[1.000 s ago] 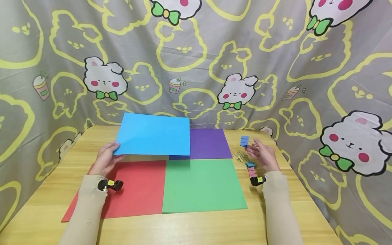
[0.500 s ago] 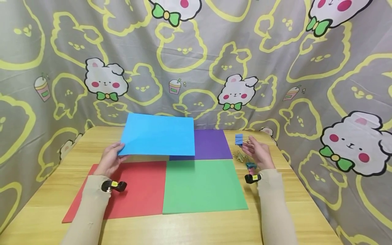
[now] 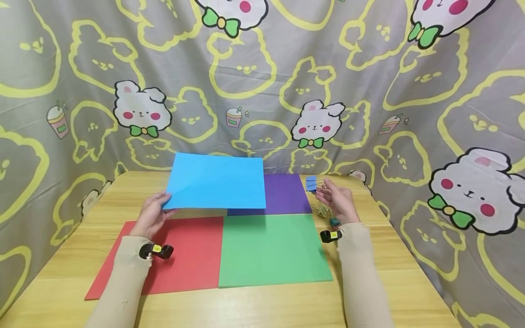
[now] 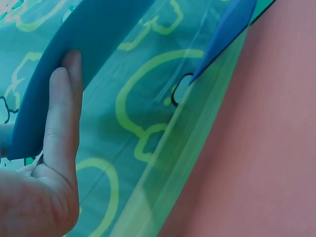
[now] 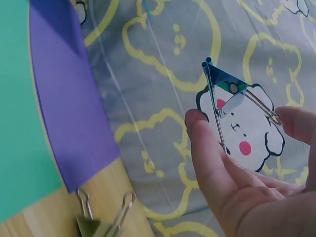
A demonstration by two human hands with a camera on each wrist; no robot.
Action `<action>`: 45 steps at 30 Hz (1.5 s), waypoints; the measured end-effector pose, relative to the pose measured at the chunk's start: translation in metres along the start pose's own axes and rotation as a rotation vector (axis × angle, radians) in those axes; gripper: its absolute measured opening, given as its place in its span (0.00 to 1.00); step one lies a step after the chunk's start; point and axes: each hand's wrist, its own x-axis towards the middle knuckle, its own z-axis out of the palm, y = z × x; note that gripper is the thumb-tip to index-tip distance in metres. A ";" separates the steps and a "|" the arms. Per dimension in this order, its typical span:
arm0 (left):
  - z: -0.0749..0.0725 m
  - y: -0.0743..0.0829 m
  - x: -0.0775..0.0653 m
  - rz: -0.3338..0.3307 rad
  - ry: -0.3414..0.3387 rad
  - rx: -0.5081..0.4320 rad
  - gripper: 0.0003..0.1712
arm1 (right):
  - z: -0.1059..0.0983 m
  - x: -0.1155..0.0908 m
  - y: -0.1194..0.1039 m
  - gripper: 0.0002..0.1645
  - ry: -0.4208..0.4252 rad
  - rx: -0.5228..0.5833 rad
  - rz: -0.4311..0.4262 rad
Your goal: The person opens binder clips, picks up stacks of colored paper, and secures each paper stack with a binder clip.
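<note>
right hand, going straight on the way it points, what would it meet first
Likely the patterned curtain, with the blue binder clip in the right hand leading, past the purple sheet; depth is hard to judge.

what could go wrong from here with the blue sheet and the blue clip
The blue sheet might sag or slip, since the left hand holds it only near one corner. The blue clip could drop, as the right hand pinches just its wire handles. The right hand might also brush the gold clip on the table nearby.
</note>
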 end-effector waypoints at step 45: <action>0.015 -0.013 0.003 0.054 -0.029 0.087 0.41 | 0.029 0.007 0.022 0.36 0.010 -0.088 0.034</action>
